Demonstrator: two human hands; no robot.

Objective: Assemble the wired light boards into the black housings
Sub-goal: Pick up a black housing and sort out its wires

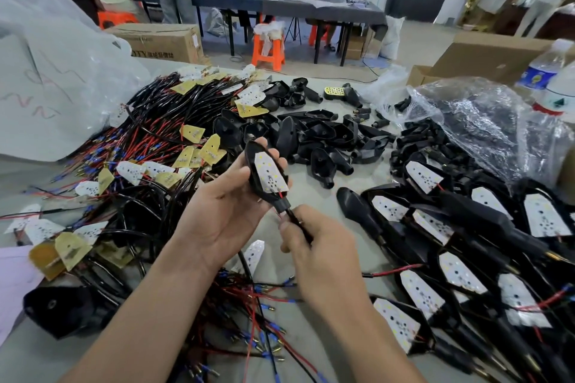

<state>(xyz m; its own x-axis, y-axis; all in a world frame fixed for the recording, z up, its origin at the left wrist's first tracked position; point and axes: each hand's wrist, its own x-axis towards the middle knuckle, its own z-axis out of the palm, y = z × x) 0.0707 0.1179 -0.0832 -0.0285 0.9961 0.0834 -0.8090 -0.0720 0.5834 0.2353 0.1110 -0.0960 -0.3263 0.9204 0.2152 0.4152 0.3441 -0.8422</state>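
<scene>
My left hand grips a black housing with a white light board lying in it, held above the table's middle. Out of the housing's stem runs a black wire, and my right hand pinches it just below the stem. A heap of wired light boards with red and black leads covers the table's left. Empty black housings lie in a pile behind my hands. Assembled housings with boards are stacked at the right.
A clear plastic bag with small black parts sits at the right rear, beside two water bottles. A large white bag fills the left. Cardboard boxes, orange stools and several seated or standing people occupy the room beyond the table.
</scene>
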